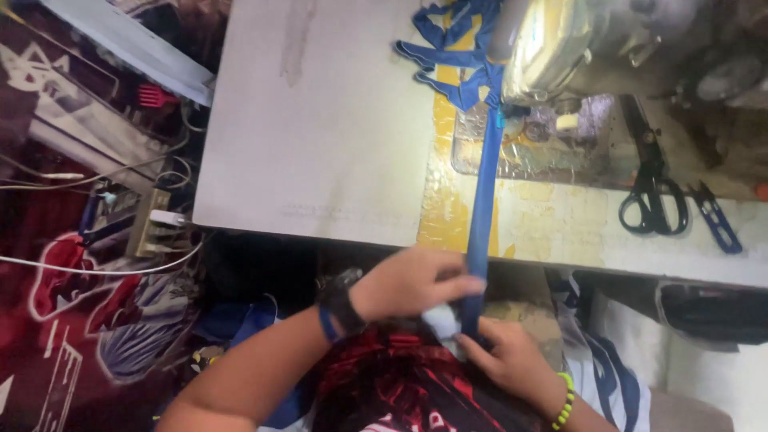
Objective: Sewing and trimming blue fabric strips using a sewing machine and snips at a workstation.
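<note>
A long blue fabric strip (pixel 485 188) runs from under the sewing machine (pixel 552 44) across the table edge down to my lap. My left hand (pixel 412 280), with a dark wristband, pinches the strip just below the table edge. My right hand (pixel 504 352), wearing a green bead bracelet, grips the strip's lower end together with a pale piece of cloth (pixel 442 324). More of the blue strip lies bunched (pixel 448 48) behind the machine's needle area.
Black scissors (pixel 652 188) and a small blue snipper (pixel 716 218) lie on the worn sewing table (pixel 320 136) at the right. A power strip with plugs and cables (pixel 152 220) sits on the floor at left, among patterned red fabric (pixel 64 320).
</note>
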